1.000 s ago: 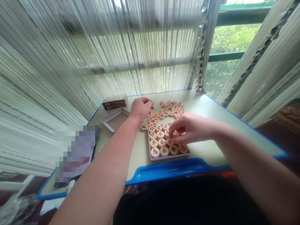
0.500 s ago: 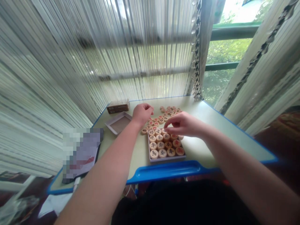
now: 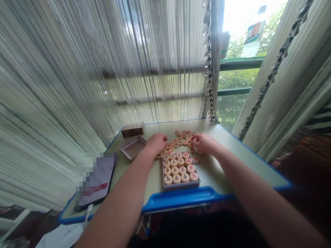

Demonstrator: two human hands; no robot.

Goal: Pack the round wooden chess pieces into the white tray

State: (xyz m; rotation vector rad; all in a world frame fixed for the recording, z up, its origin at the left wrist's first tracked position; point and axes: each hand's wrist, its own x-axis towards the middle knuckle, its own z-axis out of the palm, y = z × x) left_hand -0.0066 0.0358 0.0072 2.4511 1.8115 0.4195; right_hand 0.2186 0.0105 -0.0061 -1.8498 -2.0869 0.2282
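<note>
Rows of round wooden pieces with black or red characters (image 3: 182,169) fill a shallow square box (image 3: 181,186) near the table's front edge. Behind it lie several loose pieces (image 3: 176,145) in a scattered heap. My left hand (image 3: 157,142) is at the heap's left side, its fingers curled closed; whatever they hold is hidden. At the heap's right side is my right hand (image 3: 203,142), fingers bent together over the pieces there; I cannot make out what is between them. One red-marked piece (image 3: 196,160) lies just right of the box.
An empty box lid (image 3: 133,148) lies left of my left hand, with a brown box (image 3: 132,130) behind it. A tablet (image 3: 97,182) with a cable rests at the table's left. A blue tray edge (image 3: 181,198) runs along the front; curtains hang behind.
My right hand has moved from above the box to the loose pieces behind it. The box's back right corner now shows a red-marked piece. The view has tilted up.
</note>
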